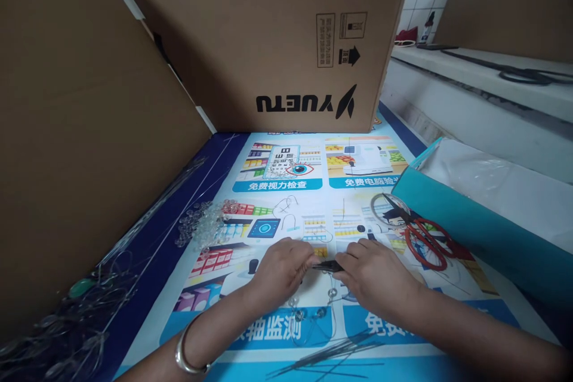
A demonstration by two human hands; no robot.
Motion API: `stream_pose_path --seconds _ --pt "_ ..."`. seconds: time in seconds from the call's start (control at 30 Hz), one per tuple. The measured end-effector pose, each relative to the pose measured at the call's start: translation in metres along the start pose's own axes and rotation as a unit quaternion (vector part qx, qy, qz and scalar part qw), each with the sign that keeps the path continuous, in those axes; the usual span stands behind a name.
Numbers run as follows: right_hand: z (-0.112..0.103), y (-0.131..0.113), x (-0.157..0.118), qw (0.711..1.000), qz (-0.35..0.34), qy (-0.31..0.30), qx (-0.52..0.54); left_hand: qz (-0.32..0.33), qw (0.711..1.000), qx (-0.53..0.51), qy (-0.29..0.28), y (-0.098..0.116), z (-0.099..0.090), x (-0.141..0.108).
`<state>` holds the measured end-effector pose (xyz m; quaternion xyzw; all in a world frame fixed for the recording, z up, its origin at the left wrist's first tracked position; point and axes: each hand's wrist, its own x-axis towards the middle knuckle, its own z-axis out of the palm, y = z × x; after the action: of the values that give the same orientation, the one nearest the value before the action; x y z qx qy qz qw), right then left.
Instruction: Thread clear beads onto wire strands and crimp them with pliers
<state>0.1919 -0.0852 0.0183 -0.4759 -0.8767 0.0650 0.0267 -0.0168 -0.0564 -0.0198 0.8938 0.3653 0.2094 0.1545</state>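
Note:
My right hand (pixel 376 268) is closed around small dark pliers (pixel 330 265), their jaws pointing left. Close to the plier tips, my left hand (pixel 284 268) pinches something thin that looks like the wire of a beaded loop; the fingers mostly hide it. Below both hands hangs or lies that loop, strung with several clear round beads (pixel 320 312). Nearer to me lies a bundle of thin dark wires (pixel 331 355). A heap of clear beads (pixel 206 224) sits to the left, and fine bent wire pieces (pixel 286 209) lie beyond my hands.
Red-handled scissors (pixel 430 245) lie on the right, partly over a round clear roll (pixel 380 209). Next to them stands a teal box (pixel 474 209) with plastic inside. Cardboard panels (pixel 250 42) wall off the back and left. Tangled clear strands (pixel 76 316) pile up at lower left.

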Motion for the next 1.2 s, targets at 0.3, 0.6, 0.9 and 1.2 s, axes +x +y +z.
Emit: stream_pose_path --seconds 0.3,0.6,0.9,1.2 --pt "0.0003 0.0036 0.0002 0.999 -0.007 -0.021 0.043 0.044 0.998 -0.021 0.029 -0.0006 -0.0007 0.0006" --pt "0.0001 0.0048 0.0001 0.997 -0.004 -0.033 0.071 0.05 0.998 -0.03 0.03 -0.0011 0.0007 0.0001" --pt "0.0019 0.008 0.001 0.995 -0.007 -0.035 0.088 0.063 0.998 -0.003 0.025 -0.0017 0.0026 0.0013" --pt "-0.0004 0.0047 -0.0019 0.997 0.005 -0.028 0.077 0.052 0.998 -0.035 0.01 -0.002 0.0006 0.0005"
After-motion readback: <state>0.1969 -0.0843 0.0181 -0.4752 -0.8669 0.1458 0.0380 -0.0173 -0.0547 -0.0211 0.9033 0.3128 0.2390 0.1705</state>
